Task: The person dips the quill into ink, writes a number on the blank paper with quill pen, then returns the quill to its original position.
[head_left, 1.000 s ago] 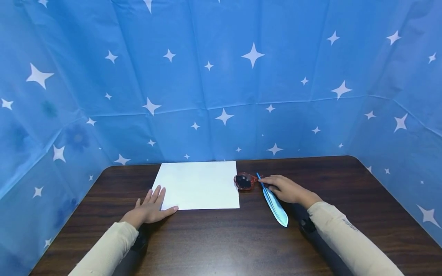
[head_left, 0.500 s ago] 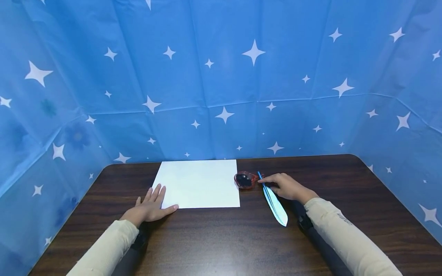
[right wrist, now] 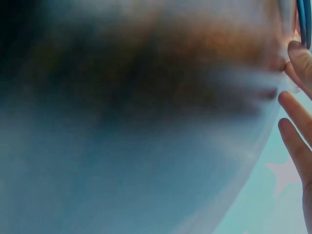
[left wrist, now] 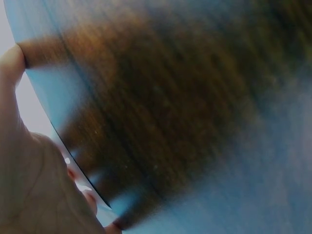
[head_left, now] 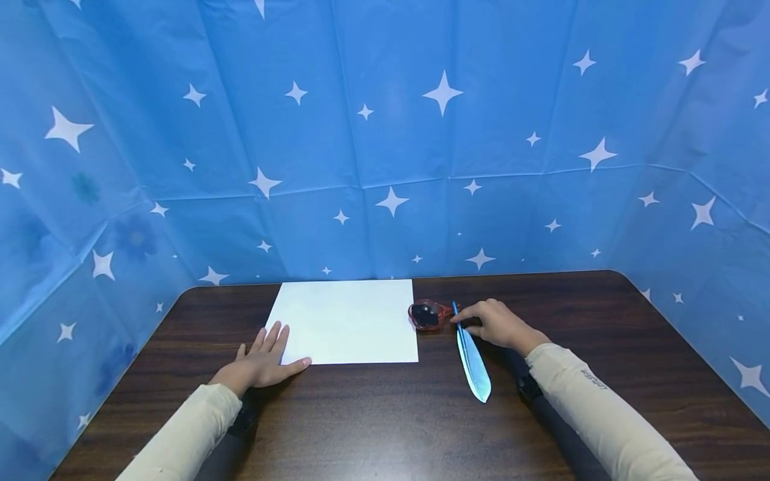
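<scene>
My left hand [head_left: 259,364] lies flat with spread fingers over the lower left corner of a white sheet of paper [head_left: 355,324]; the left wrist view shows its palm side and the table. On the right, my right hand [head_left: 499,325] pinches the thin upper part of a light-blue, leaf-shaped thing [head_left: 474,364] with a darker blue stem, like a feather. Blue strips of it [right wrist: 304,24] show beside the thumb in the right wrist view. Red-framed sunglasses [head_left: 426,314] with a dark lens lie just left of the fingertips, against the paper's right edge.
A dark wood-grain table [head_left: 361,427] with rounded back corners carries everything. Behind and on both sides hangs a blue curtain [head_left: 385,133] with white stars, close to the table's back edge.
The light-blue leaf-shaped thing has swung so its lower end points more toward me and left. My right hand has shifted slightly left with it. The left hand stays still.
</scene>
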A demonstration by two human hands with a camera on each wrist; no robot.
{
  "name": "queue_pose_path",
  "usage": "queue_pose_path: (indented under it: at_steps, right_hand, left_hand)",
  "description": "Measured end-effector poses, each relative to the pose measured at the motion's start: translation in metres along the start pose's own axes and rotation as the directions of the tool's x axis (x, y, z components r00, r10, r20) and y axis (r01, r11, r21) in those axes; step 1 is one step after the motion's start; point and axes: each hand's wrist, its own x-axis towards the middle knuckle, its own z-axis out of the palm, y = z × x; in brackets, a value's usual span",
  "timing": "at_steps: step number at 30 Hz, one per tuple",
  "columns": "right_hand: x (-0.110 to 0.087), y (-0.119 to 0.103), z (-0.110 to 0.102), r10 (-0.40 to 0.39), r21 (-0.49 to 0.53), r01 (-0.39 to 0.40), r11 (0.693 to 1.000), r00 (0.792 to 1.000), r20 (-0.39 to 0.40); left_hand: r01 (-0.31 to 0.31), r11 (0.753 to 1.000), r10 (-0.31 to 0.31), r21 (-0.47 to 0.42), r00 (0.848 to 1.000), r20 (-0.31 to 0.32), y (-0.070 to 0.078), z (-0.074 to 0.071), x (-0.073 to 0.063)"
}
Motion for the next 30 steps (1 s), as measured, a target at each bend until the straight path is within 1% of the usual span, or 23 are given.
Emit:
queue_pose_path:
  at_steps: [2, 6, 10, 14, 16, 18, 21, 23, 27, 30]
  right_hand:
    - [0.0003, 0.0002, -0.0007, -0.011, -0.014, 0.01, 1.0, 1.0, -0.011]
    - [0.0009, 0.0, -0.0028, -0.007, -0.009, 0.007, 1.0, 1.0, -0.014]
    - [0.0014, -0.0006, -0.0031, 0.02, 0.033, -0.019, 0.999, 0.999, -0.031]
    - [0.0003, -0.0003, 0.0, 0.066, 0.11, -0.056, 0.992, 0.994, -0.089]
    - [-0.0007, 0.0005, 0.0017, 0.095, 0.164, -0.073, 0.984, 0.988, -0.125]
    - [-0.0008, 0.0011, 0.0028, 0.114, 0.237, -0.074, 0.969, 0.981, -0.159]
    - [-0.0005, 0.0006, 0.0027, 0.146, 0.35, -0.068, 0.934, 0.968, -0.202]
    - [0.0, -0.001, 0.0014, 0.162, 0.404, -0.06, 0.913, 0.961, -0.225]
    - [-0.0012, -0.0051, -0.002, 0.182, 0.453, -0.046, 0.89, 0.948, -0.261]
    - [-0.0033, -0.0088, -0.0046, 0.169, 0.477, -0.013, 0.879, 0.944, -0.285]
  left_hand:
    - [0.002, 1.0, -0.002, 0.004, 1.0, 0.001, 0.0002, 0.0002, 0.0001]
    - [-0.001, 1.0, 0.001, 0.005, 1.0, 0.002, -0.0013, 0.0011, 0.0019]
    - [-0.004, 1.0, 0.004, -0.001, 1.0, 0.004, -0.001, -0.0001, 0.002]
    - [0.003, 1.0, -0.004, 0.004, 1.0, 0.01, -0.0021, 0.0007, 0.0025]
    - [0.007, 1.0, -0.007, 0.012, 1.0, 0.01, -0.0025, 0.0016, 0.0026]
    - [0.004, 1.0, -0.004, 0.017, 1.0, 0.007, -0.0025, 0.0019, 0.0025]
    - [0.003, 1.0, -0.003, 0.024, 1.0, -0.001, -0.0033, 0.0029, 0.0034]
    - [0.005, 1.0, -0.004, 0.024, 1.0, -0.006, -0.0038, 0.0033, 0.0044]
    - [0.009, 1.0, -0.009, 0.02, 1.0, -0.013, -0.0054, 0.0046, 0.0065]
    - [0.006, 1.0, -0.006, 0.019, 1.0, -0.017, -0.0064, 0.0054, 0.0072]
